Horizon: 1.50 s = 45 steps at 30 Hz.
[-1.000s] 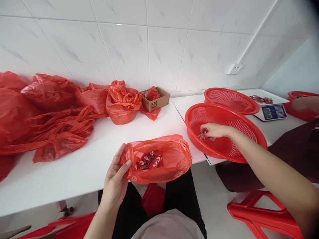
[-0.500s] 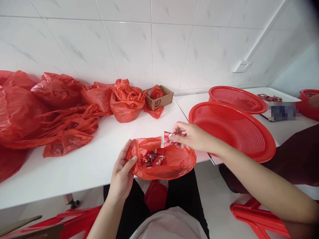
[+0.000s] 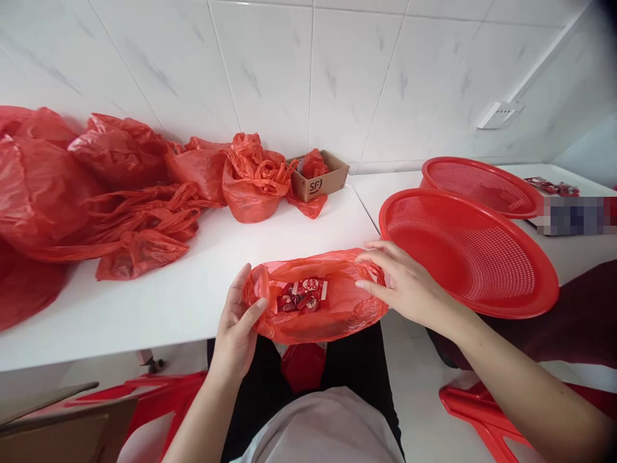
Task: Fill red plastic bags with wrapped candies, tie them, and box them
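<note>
I have the red plastic bag [image 3: 318, 332] open in the centre of the frame, across the front edge of the bench [image 3: 202, 296]; I can't tell how much of it rests there. Inside, red wrapped packets [image 3: 311, 287] lie together left of the middle. The packet that was pinched above the opening half a second ago is out of my fingers now, and a bright one lies on top of the pile, so I take that drop as done. My left hand [image 3: 235, 337] pinches the bag's left edge between thumb and fingers. My right hand [image 3: 409, 286] is at the right rim, fingers spread with the thumb apart, no packet showing in them; whether they press on the plastic I can't tell. Just beyond, right of centre, stands the near red basket [image 3: 434, 257], with the rear basket [image 3: 477, 183] behind it. Toward the upper middle sits a cardboard box [image 3: 332, 181], and heaped red bags [image 3: 48, 177] fill the upper left.
</note>
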Tool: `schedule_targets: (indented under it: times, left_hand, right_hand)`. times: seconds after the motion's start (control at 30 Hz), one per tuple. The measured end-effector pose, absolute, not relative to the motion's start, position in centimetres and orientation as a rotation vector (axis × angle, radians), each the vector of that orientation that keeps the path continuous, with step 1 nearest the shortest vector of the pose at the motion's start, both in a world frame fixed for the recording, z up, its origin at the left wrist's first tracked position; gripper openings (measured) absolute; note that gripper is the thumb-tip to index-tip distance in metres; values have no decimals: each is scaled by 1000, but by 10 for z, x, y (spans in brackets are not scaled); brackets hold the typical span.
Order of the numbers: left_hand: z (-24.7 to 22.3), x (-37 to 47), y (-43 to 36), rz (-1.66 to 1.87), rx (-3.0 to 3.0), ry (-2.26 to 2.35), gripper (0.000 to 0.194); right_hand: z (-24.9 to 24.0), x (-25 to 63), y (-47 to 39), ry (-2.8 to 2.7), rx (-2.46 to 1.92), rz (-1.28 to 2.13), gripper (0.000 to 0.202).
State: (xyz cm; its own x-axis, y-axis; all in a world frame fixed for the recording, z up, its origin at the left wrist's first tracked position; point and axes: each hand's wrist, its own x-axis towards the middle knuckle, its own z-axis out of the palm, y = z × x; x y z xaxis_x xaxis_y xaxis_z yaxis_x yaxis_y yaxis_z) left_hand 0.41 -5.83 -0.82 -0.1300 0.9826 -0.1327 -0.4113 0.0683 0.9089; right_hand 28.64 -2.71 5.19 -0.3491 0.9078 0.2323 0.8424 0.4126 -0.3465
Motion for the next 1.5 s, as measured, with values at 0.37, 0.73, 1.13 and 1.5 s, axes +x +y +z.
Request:
schedule_targets:
  times: [0.37, 0.73, 1.13, 1.5]
  left_hand:
    - [-6, -9, -81, 1276, 983, 1388, 83]
    - [-12, -31, -87, 1011, 1008, 1440, 41]
    - [96, -52, -7, 1275, 1686, 1451, 22]
    - [65, -82, -20, 956, 1805, 1735, 28]
  right_hand:
    - [56, 288, -39, -2328, -1657, 485, 54]
    - [71, 284, -36, -2125, -1507, 918, 42]
    - [158, 269, 41, -1758, -1172, 785, 34]
    - [147, 270, 15, -1919, -1191, 983, 32]
